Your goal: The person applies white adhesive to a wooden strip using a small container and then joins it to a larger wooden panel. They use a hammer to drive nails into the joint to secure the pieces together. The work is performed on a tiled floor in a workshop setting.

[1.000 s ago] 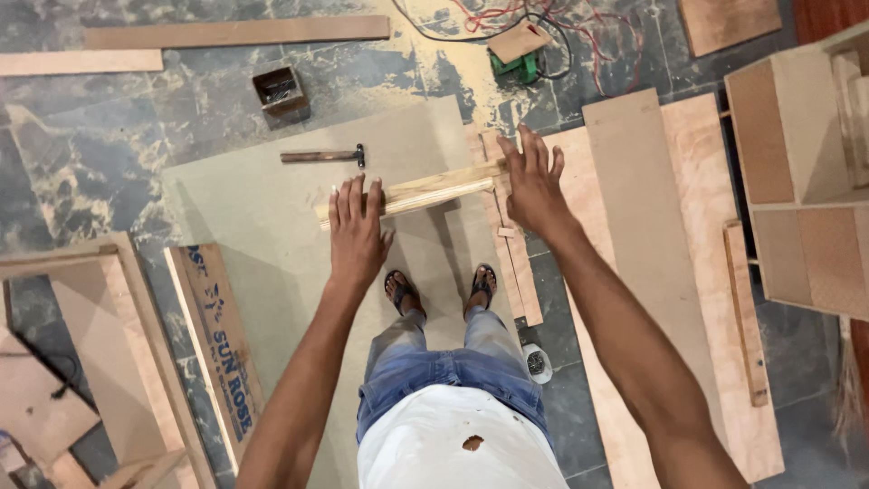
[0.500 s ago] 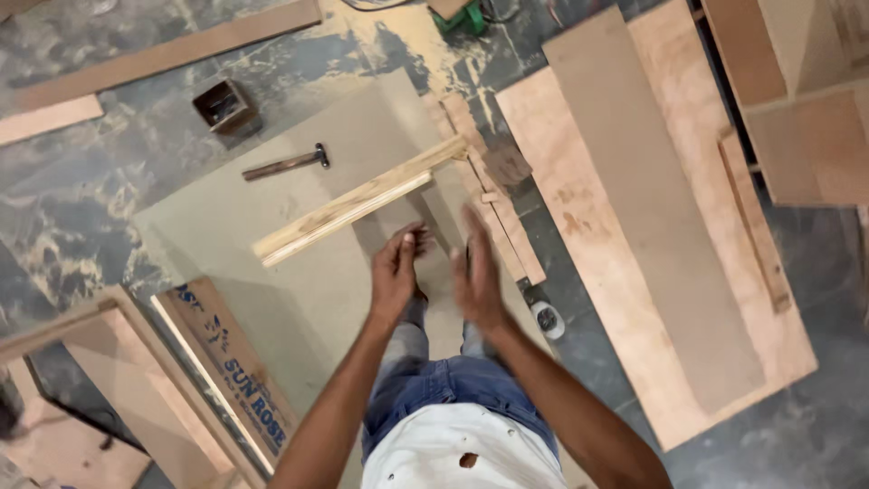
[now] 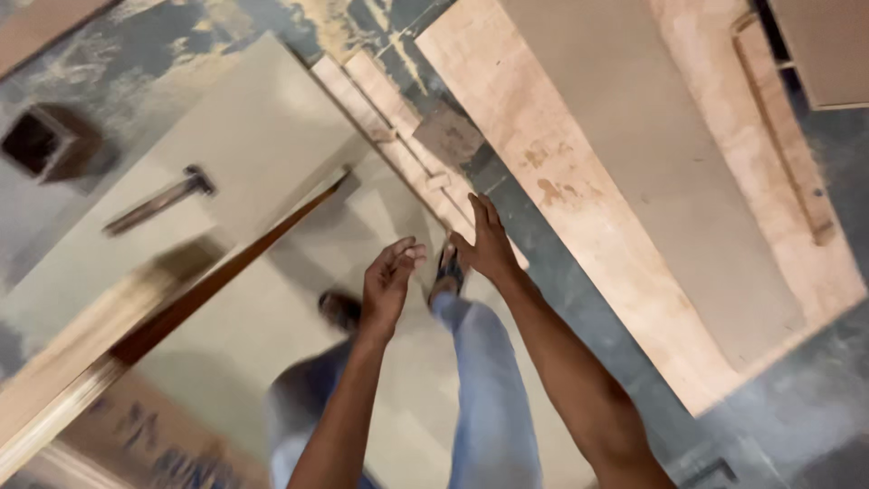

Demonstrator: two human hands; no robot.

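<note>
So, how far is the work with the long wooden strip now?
Done: the long wooden strip lies over the grey board, with the hammer beside it. In hand: nothing; the left hand and right hand are both open, off the strip. Left: blur hides whether the strip is fastened, so that cannot be told.

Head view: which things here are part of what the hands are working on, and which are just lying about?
In hand:
left hand, empty
right hand, empty
wooden batten, nearest them
grey board underneath

Lying about:
hammer
small dark box
plywood sheet
</note>
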